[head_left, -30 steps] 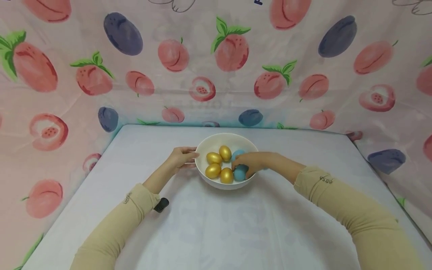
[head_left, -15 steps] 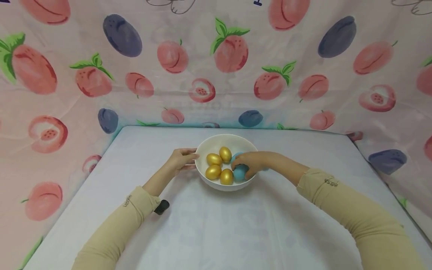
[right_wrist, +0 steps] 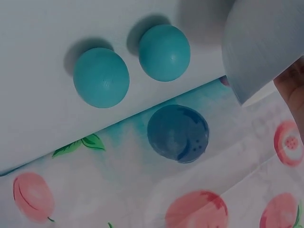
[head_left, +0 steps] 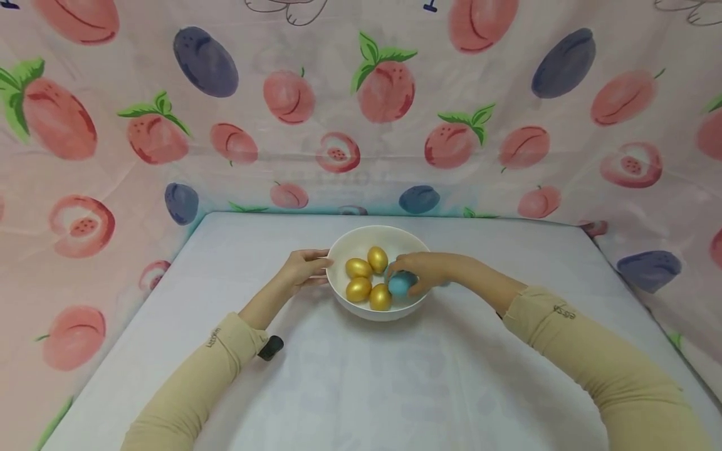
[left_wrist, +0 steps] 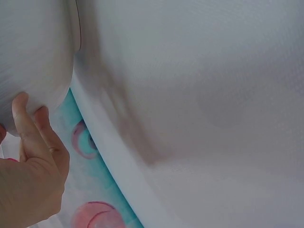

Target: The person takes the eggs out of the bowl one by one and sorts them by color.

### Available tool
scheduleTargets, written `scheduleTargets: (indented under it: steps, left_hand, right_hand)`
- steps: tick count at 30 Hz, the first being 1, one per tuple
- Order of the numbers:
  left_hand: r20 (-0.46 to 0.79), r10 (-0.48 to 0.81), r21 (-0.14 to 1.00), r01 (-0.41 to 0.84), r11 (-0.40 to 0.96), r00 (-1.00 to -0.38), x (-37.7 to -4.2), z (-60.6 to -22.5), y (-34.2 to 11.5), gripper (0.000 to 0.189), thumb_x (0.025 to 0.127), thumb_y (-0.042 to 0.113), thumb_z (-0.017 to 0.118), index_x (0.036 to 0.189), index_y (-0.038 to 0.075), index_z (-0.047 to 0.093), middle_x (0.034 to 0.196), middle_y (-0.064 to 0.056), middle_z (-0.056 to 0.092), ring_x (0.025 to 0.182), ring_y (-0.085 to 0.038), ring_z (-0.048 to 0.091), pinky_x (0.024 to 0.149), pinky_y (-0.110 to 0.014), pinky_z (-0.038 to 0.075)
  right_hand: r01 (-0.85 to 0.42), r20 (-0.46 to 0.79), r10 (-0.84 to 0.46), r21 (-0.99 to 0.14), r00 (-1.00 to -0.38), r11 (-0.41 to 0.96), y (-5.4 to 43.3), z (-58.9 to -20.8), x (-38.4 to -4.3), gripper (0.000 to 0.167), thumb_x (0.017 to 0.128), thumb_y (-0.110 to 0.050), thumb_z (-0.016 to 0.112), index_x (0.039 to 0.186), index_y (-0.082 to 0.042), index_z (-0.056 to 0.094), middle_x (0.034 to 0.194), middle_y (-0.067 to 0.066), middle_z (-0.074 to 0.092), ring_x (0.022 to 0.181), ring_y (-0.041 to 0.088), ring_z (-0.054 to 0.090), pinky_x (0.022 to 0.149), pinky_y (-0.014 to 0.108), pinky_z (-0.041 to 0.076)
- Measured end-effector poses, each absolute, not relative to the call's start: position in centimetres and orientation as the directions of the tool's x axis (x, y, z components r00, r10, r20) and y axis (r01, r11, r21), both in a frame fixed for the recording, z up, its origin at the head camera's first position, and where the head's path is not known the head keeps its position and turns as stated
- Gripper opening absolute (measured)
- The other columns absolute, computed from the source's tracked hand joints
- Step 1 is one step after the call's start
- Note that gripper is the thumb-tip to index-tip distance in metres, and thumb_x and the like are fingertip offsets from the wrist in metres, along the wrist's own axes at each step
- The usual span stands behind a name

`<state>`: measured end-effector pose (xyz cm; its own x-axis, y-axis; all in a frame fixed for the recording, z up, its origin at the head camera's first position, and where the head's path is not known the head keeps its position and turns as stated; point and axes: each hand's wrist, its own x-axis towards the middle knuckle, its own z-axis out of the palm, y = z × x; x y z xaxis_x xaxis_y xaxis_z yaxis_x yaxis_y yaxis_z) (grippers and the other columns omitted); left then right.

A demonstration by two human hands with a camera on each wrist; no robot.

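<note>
A white bowl (head_left: 342,298) stands on the table, with several gold eggs (head_left: 358,290) in its left and middle part. My left hand (head_left: 301,270) holds the bowl at its left rim, thumb over the edge; in the left wrist view its fingertips (left_wrist: 21,102) touch the bowl's outer wall. My right hand (head_left: 424,270) reaches over the right rim, its fingers and thumb curled round a blue egg (head_left: 401,285). Another patch of blue shows behind the fingers, mostly hidden. In the right wrist view the hand's grip is out of sight behind the bowl (right_wrist: 261,47).
Two blue eggs, one nearer the bowl (right_wrist: 165,53) and one farther off (right_wrist: 101,78), lie on the table right of the bowl, mostly behind my right arm in the head view. A fruit-print cloth (head_left: 361,175) hangs behind the table (head_left: 366,382). A small black object (head_left: 271,347) shows beside the left cuff.
The blue egg in my right hand has shifted slightly up, and the other blue one behind it has become nearly hidden. The left hand stays at the bowl.
</note>
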<state>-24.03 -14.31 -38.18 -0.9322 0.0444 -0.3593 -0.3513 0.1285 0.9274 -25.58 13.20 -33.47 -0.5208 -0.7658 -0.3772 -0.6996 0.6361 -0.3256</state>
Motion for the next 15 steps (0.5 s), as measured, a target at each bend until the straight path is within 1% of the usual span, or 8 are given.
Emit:
scheduleTargets:
  steps: [4,7,12,15]
  left_hand:
    - [-0.358,0.051,0.93,-0.351,0.11,-0.932,-24.0,-38.4,-14.3,0.048,0.088,0.008,0.062,0.134,0.002,0.05,0.127,-0.02,0.056,0.074,-0.008,0.064,0.07,-0.024,0.061]
    - [-0.355,0.049,0.931,-0.348,0.111,-0.934,-23.9,-38.3,-14.4,0.048,0.088,0.008,0.062,0.134,0.002,0.05,0.127,-0.02,0.056,0.074,-0.007,0.064,0.069,-0.023,0.061]
    - [-0.352,0.048,0.931,-0.345,0.117,-0.935,-24.1,-38.3,-14.4,0.048,0.089,0.009,0.062,0.134,0.002,0.05,0.129,-0.021,0.055,0.074,-0.007,0.064,0.069,-0.022,0.061]
    - [-0.358,0.045,0.929,-0.351,0.114,-0.933,-24.1,-38.3,-14.4,0.048,0.088,0.009,0.062,0.134,0.002,0.05,0.128,-0.02,0.056,0.074,-0.007,0.064,0.069,-0.023,0.061]
  right_hand:
    - [-0.703,-0.341,-0.771,-0.322,-0.538,0.634,13.5,-33.3,-25.2,0.049,0.085,-0.014,0.07,0.132,-0.016,0.053,0.118,0.007,0.053,0.113,0.023,0.049,0.106,0.043,0.045]
    - [-0.727,-0.286,-0.794,-0.32,-0.537,0.607,13.6,-33.4,-24.9,0.041,0.084,-0.013,0.07,0.123,-0.018,0.059,0.111,0.005,0.051,0.108,0.021,0.05,0.101,0.04,0.049]
    - [-0.742,-0.201,-0.811,-0.327,-0.55,0.585,13.8,-33.2,-24.6,0.043,0.082,-0.01,0.072,0.122,-0.013,0.059,0.116,0.006,0.053,0.108,0.022,0.053,0.1,0.04,0.051]
    - [-0.736,-0.172,-0.801,-0.323,-0.573,0.595,13.8,-33.0,-24.2,0.044,0.082,-0.01,0.072,0.124,-0.011,0.059,0.117,0.007,0.055,0.108,0.023,0.054,0.099,0.041,0.051]
